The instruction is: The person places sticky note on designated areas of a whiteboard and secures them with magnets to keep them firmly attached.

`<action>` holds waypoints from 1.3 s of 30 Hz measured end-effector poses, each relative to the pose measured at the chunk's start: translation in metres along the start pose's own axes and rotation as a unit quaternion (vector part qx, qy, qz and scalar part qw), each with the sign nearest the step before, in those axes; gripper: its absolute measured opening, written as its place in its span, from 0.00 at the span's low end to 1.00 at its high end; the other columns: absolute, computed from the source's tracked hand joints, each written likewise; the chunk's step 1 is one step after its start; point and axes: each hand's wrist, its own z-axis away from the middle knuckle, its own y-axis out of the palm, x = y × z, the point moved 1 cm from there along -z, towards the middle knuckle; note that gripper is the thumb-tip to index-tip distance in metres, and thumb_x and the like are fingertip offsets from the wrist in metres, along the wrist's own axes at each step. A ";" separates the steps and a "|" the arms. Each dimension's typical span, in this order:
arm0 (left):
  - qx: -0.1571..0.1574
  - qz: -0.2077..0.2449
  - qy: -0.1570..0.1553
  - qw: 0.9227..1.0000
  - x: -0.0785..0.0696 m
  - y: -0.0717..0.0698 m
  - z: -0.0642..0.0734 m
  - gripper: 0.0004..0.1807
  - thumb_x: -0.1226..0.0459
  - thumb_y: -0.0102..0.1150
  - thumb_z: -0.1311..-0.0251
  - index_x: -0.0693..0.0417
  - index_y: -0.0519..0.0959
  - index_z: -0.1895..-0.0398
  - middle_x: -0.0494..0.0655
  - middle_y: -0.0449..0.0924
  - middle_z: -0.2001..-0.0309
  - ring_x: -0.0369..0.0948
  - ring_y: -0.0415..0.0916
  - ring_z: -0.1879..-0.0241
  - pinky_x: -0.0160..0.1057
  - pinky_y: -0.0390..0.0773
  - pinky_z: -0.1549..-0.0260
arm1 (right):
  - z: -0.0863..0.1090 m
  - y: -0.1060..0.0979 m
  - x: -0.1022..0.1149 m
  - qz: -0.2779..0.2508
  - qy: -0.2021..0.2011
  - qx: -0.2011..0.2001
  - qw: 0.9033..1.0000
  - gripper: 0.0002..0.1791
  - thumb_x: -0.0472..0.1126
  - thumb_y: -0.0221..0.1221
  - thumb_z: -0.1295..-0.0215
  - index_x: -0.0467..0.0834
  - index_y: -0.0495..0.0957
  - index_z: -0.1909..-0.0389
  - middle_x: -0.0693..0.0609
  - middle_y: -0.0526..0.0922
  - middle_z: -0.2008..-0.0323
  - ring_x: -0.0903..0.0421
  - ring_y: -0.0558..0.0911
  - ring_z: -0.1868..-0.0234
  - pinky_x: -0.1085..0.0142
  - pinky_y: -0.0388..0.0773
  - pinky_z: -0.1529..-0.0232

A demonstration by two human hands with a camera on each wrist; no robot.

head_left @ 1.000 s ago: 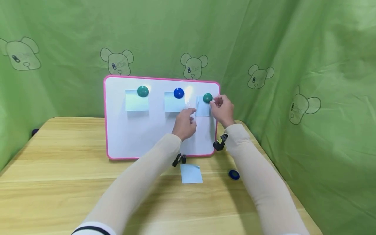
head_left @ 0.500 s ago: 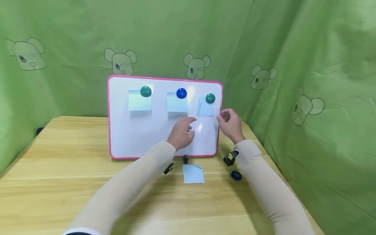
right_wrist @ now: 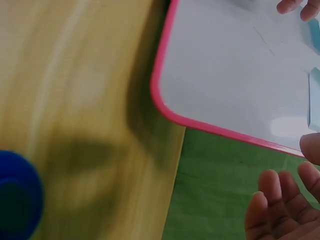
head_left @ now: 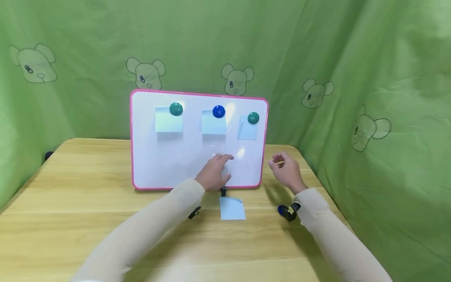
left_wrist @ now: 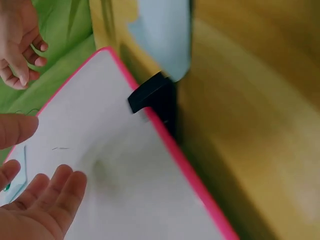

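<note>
A pink-edged whiteboard (head_left: 158, 164) stands upright on the table. Three light-blue sticky notes hang on it: the left note (head_left: 168, 122) under a green magnet (head_left: 176, 109), the middle note (head_left: 213, 124) under a blue magnet (head_left: 219, 111), and the narrower-looking right note (head_left: 247, 131) under another green magnet (head_left: 253, 118). In front of the board's lower part is my left hand (head_left: 214, 172), fingers extended and holding nothing. My right hand (head_left: 287, 170), loosely curled around nothing, hovers right of the board. A loose sticky note (head_left: 232, 208) lies below the board.
Another blue magnet (right_wrist: 20, 195) lies on the wooden table (head_left: 88, 176), partly hidden by the right wrist camera in the head view. A black clip (left_wrist: 155, 100) grips the board's bottom edge. A green curtain (head_left: 197, 35) surrounds the table at the back and sides.
My right hand has left the right-hand green magnet and moved down and to the right, toward the loose blue magnet. My left hand has dropped lower across the board. The notes and magnets stay put.
</note>
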 end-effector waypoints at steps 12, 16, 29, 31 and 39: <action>0.073 -0.004 -0.006 0.997 0.016 0.016 0.016 0.30 0.63 0.66 0.41 0.50 0.68 0.35 0.50 0.73 0.44 0.43 0.73 0.52 0.41 0.76 0.48 | 0.040 0.000 -0.033 0.038 0.031 0.088 0.995 0.22 0.46 0.55 0.30 0.33 0.71 0.45 0.34 0.75 0.47 0.38 0.77 0.51 0.48 0.77 0.51; 0.113 -0.015 -0.009 0.993 0.019 0.019 0.019 0.33 0.62 0.69 0.44 0.49 0.68 0.35 0.51 0.74 0.44 0.44 0.72 0.50 0.43 0.74 0.45 | 0.049 -0.001 -0.041 0.051 0.039 0.110 0.992 0.23 0.45 0.57 0.31 0.32 0.71 0.45 0.31 0.74 0.46 0.37 0.77 0.52 0.47 0.77 0.52; 0.160 -0.030 -0.037 0.986 0.020 0.030 0.023 0.39 0.61 0.75 0.52 0.42 0.69 0.35 0.46 0.72 0.42 0.43 0.68 0.44 0.44 0.70 0.40 | 0.058 0.001 -0.054 0.081 0.071 0.196 0.975 0.24 0.49 0.61 0.35 0.34 0.72 0.48 0.29 0.74 0.47 0.32 0.73 0.47 0.39 0.72 0.48; 0.156 -0.036 -0.035 0.986 0.021 0.031 0.023 0.39 0.61 0.76 0.53 0.42 0.69 0.36 0.47 0.72 0.42 0.42 0.69 0.45 0.43 0.71 0.41 | 0.058 0.002 -0.056 0.083 0.067 0.201 0.974 0.24 0.49 0.61 0.35 0.34 0.73 0.49 0.30 0.74 0.49 0.32 0.74 0.47 0.39 0.72 0.48; 0.157 -0.034 -0.040 0.986 0.024 0.036 0.026 0.40 0.61 0.77 0.56 0.41 0.70 0.36 0.48 0.67 0.46 0.39 0.70 0.57 0.39 0.75 0.49 | 0.058 0.005 -0.059 0.090 0.057 0.212 0.971 0.23 0.49 0.65 0.39 0.35 0.75 0.53 0.34 0.78 0.53 0.35 0.76 0.50 0.41 0.72 0.49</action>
